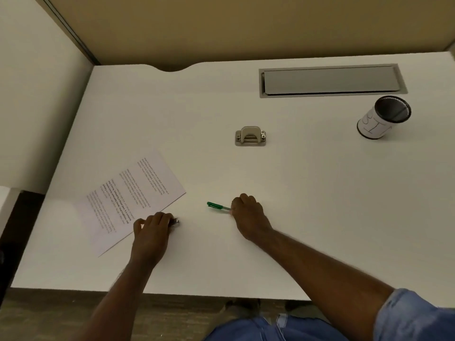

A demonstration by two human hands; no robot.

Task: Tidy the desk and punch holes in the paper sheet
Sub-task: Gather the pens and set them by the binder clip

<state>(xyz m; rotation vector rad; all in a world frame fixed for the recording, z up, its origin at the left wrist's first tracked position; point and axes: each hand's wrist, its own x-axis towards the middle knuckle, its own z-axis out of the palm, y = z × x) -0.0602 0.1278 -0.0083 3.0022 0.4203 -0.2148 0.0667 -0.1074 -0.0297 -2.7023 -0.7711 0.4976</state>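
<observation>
A printed paper sheet lies at an angle on the white desk, near the front left. My left hand rests at the sheet's lower right corner, closed over a small dark object whose metallic tip sticks out. My right hand is closed on one end of a green pen that lies on the desk. A beige two-hole punch stands in the middle, beyond both hands. A black mesh pen cup with a white label stands at the far right.
A grey metal cable hatch is set flush into the desk at the back right. A tan partition runs along the back, a white wall on the left. My knees in blue jeans show below the front edge.
</observation>
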